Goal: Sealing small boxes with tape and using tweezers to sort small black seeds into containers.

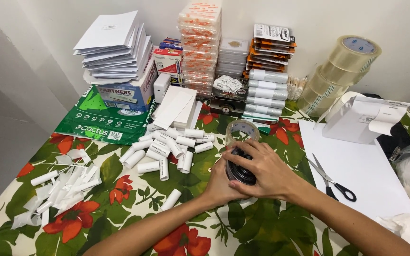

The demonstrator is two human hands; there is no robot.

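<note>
Cupping a dark, round, glossy object (239, 171) between both palms, my left hand (218, 186) presses its near side while my right hand (266, 171) curls over the top — both closed snugly on it. It sits mid-table on the slick floral tablecloth (119, 189), just below a clear tape roll (242, 130), near small white paper rolls (167, 149).

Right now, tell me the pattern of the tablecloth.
The tablecloth has red flowers and green leaves on cream, clearest in the head view.
</note>
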